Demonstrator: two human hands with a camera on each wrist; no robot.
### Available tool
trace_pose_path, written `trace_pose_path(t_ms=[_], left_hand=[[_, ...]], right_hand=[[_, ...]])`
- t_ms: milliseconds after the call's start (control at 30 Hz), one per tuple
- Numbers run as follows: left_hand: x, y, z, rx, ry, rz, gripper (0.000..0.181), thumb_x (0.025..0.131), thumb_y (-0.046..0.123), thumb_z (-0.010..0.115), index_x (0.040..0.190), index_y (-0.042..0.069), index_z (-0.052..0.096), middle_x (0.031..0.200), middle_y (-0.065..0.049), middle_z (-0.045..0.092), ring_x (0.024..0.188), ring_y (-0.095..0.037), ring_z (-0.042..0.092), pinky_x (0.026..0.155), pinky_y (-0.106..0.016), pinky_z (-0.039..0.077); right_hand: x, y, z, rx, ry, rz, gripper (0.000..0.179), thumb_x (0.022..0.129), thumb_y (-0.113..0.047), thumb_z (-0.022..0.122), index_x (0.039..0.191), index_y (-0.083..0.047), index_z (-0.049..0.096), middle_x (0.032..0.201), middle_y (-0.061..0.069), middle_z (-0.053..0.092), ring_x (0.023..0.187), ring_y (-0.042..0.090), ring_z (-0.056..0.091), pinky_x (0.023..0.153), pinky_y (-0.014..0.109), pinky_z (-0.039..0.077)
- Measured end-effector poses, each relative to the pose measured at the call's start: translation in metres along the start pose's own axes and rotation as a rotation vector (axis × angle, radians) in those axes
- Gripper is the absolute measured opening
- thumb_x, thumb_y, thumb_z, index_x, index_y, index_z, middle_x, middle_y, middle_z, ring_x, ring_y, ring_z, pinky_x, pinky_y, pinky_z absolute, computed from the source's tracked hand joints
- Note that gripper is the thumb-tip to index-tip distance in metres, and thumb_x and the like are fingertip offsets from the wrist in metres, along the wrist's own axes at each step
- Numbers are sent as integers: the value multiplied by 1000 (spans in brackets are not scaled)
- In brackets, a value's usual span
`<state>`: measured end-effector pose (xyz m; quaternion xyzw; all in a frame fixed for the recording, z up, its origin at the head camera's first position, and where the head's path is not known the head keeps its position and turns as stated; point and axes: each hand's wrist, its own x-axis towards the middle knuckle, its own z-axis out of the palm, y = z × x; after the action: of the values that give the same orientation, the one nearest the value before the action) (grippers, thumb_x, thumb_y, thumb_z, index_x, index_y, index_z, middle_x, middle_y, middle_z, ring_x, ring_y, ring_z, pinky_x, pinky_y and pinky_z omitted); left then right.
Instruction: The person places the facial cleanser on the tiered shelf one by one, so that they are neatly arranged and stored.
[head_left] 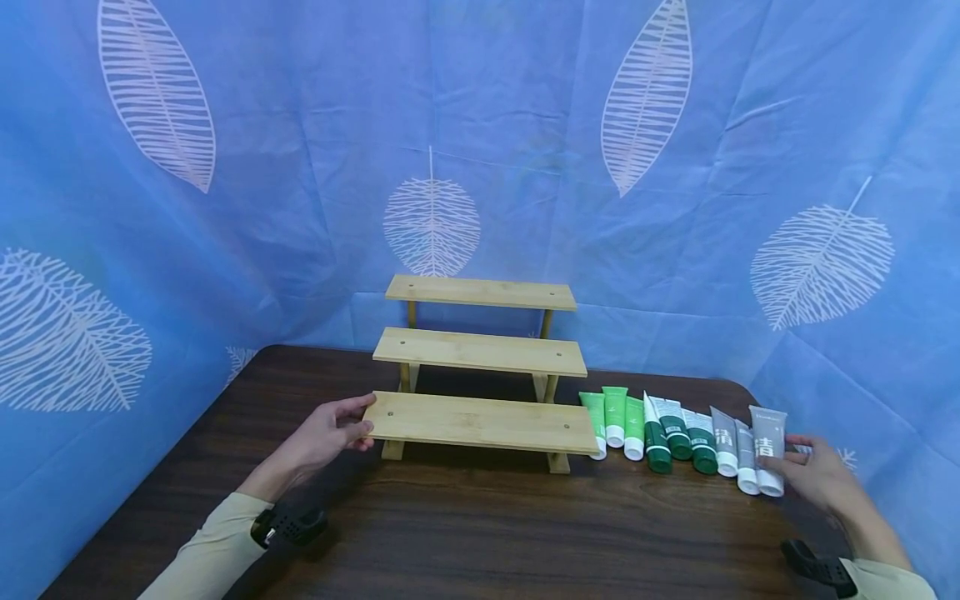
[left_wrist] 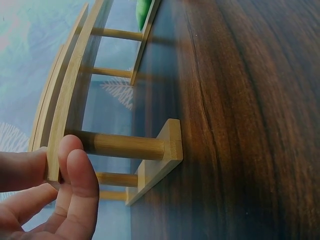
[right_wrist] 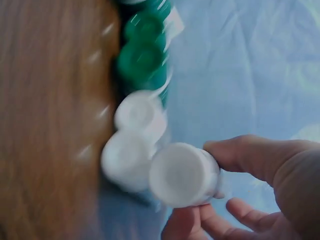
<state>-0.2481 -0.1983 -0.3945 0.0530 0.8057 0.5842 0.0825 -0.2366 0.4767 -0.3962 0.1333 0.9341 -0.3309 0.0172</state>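
A three-tier bamboo shelf [head_left: 480, 418] stands on the dark wooden table. At its lowest board's left end, my left hand [head_left: 333, 435] pinches the board between thumb and fingers, as the left wrist view also shows in the fingers [left_wrist: 82, 172]. My right hand [head_left: 817, 475] grips a grey tube with a white cap [head_left: 768, 450] at the right end of a row of tubes. In the right wrist view its white cap [right_wrist: 177, 175] sits between thumb and fingers, slightly apart from the table; that view is blurred.
Right of the shelf lie light green tubes [head_left: 615, 417], dark green and white tubes [head_left: 677, 429] and more grey tubes [head_left: 724, 442], side by side. A blue leaf-patterned cloth [head_left: 510, 108] hangs behind the table [head_left: 480, 533]. Each wrist wears a black strap.
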Motion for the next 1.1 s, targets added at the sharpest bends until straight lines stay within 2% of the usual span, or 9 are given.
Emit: trace_pose_path(t_ms=[167,300,400,467,533,633,733,867,1100], left_hand=[[0,1,2,3,5,4,57,102,-1,56,156,-4,36,133,-28,47,89,-29,66,82,-33,58],[0,0,1,0,1,12,57,102,-1,56,155,-5,35,132,-28,48,88,-28,66,79,-30,57],[0,0,1,-2,5,15,57,102,-1,56,155,-5,35,132,-28,48,88,-28,66,78,-29,57],[1,-1,0,-7,9,9,56,103,-2,55,155,-5,36,132,-27,48,89,-29,66,79,-30,57],[1,-1,0,-7,8,9,56,103,-1,55,155,-5,35,132,-27,48,89,-28,66,80,-32,57],[0,-1,1,-10,12,2,56,103,-1,55,155,-5,36,132,-27,48,89,-28,66,81,-33,58],[0,-2,2,-12,18,0,56,102,-1,56,155,-5,36,131,-27,49,89,-28,66,80,-33,58],[1,-3,3,2,22,6,56,102,0,57,155,-4,37,131,-27,49,88,-27,66,80,-34,58],[1,-2,2,7,37,0,56,102,0,58,155,-3,39,132,-26,50,88,-29,66,78,-31,58]], right_hand=[[-13,-34,-1,-27,74,-125,93,99,-43,64,146,22,18,137,49,40,115,59,54,70,43,56],[-25,-63,5,41,124,-212,90,100,-42,64,150,16,18,140,47,39,115,56,57,67,34,57],[-32,-87,12,115,161,-289,86,100,-37,66,152,13,18,140,44,41,97,17,70,64,26,56],[-35,-103,17,153,192,-343,84,100,-33,67,153,12,20,140,42,44,90,-8,61,63,23,55],[-38,-119,22,193,203,-382,84,100,-33,68,154,9,19,141,39,44,88,-21,47,64,23,56],[-41,-144,29,217,216,-441,83,100,-32,68,156,5,20,143,35,44,95,-13,52,65,22,56],[-43,-168,35,231,234,-482,80,100,-31,68,156,2,22,144,33,45,107,13,60,65,23,57],[-41,-195,44,247,256,-518,78,99,-29,68,156,0,23,144,32,45,119,44,56,67,21,55],[-34,-233,62,269,250,-569,77,98,-27,70,156,-4,25,145,27,48,121,43,56,71,20,50]])
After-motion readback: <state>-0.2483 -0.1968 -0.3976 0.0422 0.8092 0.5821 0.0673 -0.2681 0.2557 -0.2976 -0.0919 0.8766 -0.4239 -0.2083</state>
